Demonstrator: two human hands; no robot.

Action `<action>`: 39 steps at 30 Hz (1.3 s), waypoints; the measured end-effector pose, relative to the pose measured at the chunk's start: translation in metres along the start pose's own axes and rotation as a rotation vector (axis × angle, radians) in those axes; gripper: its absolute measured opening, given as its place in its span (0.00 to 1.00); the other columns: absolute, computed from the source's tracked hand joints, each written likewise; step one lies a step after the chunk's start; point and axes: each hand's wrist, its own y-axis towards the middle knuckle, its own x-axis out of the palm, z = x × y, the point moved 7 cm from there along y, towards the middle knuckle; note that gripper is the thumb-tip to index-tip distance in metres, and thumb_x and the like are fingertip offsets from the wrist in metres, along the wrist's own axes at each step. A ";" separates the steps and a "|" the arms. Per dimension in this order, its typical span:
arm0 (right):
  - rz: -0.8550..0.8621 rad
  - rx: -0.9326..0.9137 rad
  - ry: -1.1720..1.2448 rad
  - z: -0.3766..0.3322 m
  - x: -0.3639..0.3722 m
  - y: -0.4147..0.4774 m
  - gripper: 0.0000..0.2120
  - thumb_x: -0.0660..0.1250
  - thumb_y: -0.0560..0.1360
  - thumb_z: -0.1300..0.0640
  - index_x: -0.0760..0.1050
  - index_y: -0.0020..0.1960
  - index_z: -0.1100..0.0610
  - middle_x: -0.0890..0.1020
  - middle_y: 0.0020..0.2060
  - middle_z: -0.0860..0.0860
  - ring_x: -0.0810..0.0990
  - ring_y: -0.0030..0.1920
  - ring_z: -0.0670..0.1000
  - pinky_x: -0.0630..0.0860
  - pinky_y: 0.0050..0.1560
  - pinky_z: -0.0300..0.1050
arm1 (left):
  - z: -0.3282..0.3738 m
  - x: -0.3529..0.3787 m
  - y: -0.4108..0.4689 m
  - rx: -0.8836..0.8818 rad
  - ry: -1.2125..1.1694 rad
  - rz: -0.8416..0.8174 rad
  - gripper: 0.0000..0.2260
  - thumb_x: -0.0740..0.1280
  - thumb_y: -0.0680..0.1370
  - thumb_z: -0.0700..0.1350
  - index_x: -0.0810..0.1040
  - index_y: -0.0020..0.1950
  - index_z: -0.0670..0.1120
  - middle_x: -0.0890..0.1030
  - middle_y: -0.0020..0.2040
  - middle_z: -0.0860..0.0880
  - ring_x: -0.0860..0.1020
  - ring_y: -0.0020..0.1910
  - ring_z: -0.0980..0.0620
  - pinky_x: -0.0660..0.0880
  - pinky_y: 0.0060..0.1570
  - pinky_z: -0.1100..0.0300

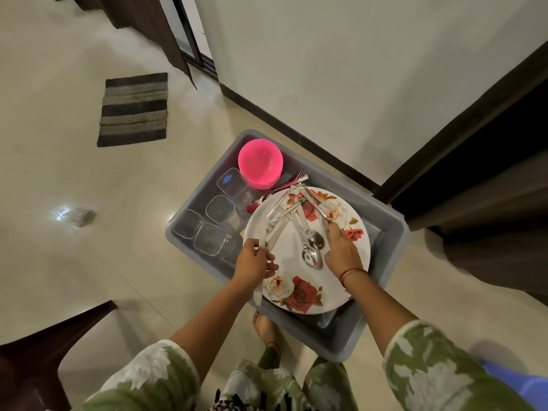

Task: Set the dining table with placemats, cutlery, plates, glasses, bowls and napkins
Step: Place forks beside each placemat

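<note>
Grey tub [341, 339]: stands on the tiled floor [89, 247] beside the wall; it holds everything listed below.
Floral plate [292, 256]: lies tilted across the tub's right half, rose prints near both edges.
Cutlery pile [281, 213]: loose steel handles crossed on the plate's far side; two spoons [311, 247] lie bowl-up near the plate's middle; forks [300, 177] poke past the far rim.
Pink bowl [260, 161]: upright in the tub's far corner, just beside the glasses.
Glasses [221, 209]: four clear square ones (one bears a blue mark), upright in a cluster along the tub's left wall.
Left grip [256, 259]: fingers curled round a slim steel piece [257, 295] at the plate's left rim; its end shows below the hand.
Right grip [341, 250]: over the plate, fingertips closed on one handle [321, 215] of the pile; a red thread [351, 272] circles the wrist.
Striped mat [133, 109]: flat on the floor, well apart from the tub.
</note>
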 end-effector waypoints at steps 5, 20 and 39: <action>0.006 0.097 0.068 0.023 0.002 -0.021 0.08 0.61 0.75 0.64 0.75 0.52 0.60 0.80 0.45 0.56 0.78 0.48 0.57 0.74 0.47 0.45 | -0.008 0.006 0.000 -0.066 -0.115 0.005 0.11 0.55 0.83 0.41 0.67 0.64 0.40 0.76 0.42 0.44 0.76 0.35 0.50 0.74 0.35 0.59; -0.317 0.054 0.749 -0.077 0.026 -0.107 0.06 0.66 0.77 0.55 0.80 0.44 0.54 0.82 0.37 0.49 0.81 0.41 0.48 0.79 0.44 0.41 | -0.001 0.004 -0.018 -0.061 -0.223 0.079 0.05 0.53 0.83 0.41 0.63 0.59 0.42 0.71 0.39 0.46 0.71 0.32 0.54 0.71 0.30 0.63; -0.096 0.382 0.044 -0.085 0.054 -0.007 0.09 0.63 0.78 0.59 0.77 0.55 0.60 0.82 0.53 0.56 0.80 0.54 0.56 0.74 0.43 0.44 | -0.015 -0.028 -0.020 -0.086 -0.147 -0.039 0.10 0.54 0.84 0.45 0.70 0.58 0.42 0.73 0.37 0.48 0.70 0.30 0.54 0.68 0.28 0.62</action>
